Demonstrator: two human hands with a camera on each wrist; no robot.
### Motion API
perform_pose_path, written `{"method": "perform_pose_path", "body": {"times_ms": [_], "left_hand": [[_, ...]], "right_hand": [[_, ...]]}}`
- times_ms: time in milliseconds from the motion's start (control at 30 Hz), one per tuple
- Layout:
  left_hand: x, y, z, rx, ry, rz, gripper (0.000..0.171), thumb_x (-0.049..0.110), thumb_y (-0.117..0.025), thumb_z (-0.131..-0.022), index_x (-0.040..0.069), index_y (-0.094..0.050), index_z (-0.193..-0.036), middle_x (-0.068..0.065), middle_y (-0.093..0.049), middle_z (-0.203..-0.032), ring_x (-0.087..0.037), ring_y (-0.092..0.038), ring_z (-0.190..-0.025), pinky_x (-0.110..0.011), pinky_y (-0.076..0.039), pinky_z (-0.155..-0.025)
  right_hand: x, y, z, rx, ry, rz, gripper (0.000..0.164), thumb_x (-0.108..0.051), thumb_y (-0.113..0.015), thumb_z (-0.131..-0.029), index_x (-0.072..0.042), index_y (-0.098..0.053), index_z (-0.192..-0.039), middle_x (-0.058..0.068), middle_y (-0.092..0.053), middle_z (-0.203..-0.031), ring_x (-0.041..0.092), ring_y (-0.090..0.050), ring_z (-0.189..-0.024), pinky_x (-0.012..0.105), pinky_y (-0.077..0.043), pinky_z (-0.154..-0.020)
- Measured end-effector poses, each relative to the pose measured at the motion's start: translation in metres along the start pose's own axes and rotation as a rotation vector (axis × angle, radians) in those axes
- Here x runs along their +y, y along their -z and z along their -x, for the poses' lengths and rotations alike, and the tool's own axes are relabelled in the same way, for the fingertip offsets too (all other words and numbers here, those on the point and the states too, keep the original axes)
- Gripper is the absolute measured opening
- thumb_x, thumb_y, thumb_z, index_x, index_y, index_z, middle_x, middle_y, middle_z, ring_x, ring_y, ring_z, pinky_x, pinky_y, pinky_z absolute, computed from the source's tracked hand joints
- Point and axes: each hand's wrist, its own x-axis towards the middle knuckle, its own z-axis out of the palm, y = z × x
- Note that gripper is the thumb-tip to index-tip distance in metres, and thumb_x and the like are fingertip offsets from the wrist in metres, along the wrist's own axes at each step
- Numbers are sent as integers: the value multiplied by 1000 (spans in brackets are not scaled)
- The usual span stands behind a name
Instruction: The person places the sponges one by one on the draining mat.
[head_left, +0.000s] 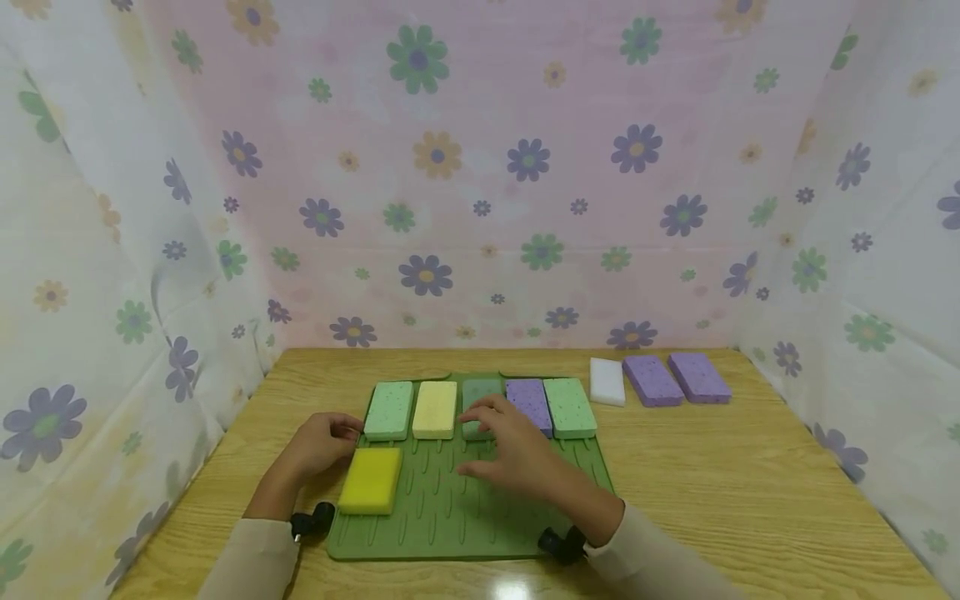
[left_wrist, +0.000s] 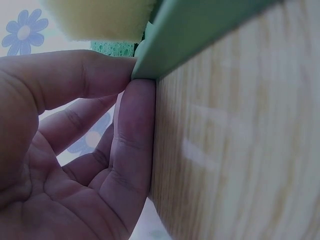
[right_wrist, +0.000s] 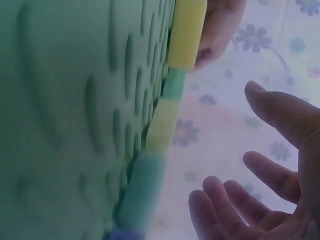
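Observation:
A green ridged mat (head_left: 442, 533) lies on the table with a back row of sponges. At its left edge my left hand (head_left: 318, 446) pinches the rim between thumb and finger, as the mat edge (left_wrist: 165, 50) in the left wrist view shows. The bright yellow sponge (head_left: 370, 482) lies close by on the mat. Over the mat my right hand (head_left: 517, 450) is spread and holds nothing, fingertips near the dark green sponge (head_left: 480, 390) and partly covering it. The purple sponge (head_left: 529, 404) sits just right of that one.
The back row also has a light green sponge (head_left: 389, 411), a pale yellow sponge (head_left: 435, 409) and another light green sponge (head_left: 570, 407). Right of the mat lie a white sponge (head_left: 607, 382) and two purple sponges (head_left: 654, 381). Flowered cloth (head_left: 480, 167) surrounds the wooden table (head_left: 720, 492).

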Motion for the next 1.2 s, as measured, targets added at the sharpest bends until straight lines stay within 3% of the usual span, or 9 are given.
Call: {"method": "perform_pose_path", "body": {"times_ms": [267, 767, 1200], "left_hand": [[0, -1, 0, 3, -5, 8, 31, 2, -66, -93, -1, -70, -124, -15, -68, -111, -24, -65, -97, -35, -60, -75], [1, 0, 0, 6, -20, -15, 31, 3, -67, -94, -1, -70, -124, -14, -68, -111, -23, -64, -98, -35, -59, -76], [2, 0, 1, 7, -24, -37, 30, 3, -67, -94, -1, -70, -124, -14, -68, -110, -23, -64, -98, -36, -59, -76]], "right_hand": [[22, 22, 5, 69, -40, 28, 61, -36, -87, -84, -19, -63, -138, -1, -51, -147, 21, -63, -119, 41, -58, -91], [92, 82, 19, 260, -113, 25, 56, -38, -84, -87, -19, -64, -135, 8, -54, -141, 35, -61, -120, 56, -58, -91], [152, 134, 43, 378, -320, 93, 61, -49, -73, -94, -11, -62, -141, 23, -49, -150, 48, -52, -128, 67, -49, -93]]}}
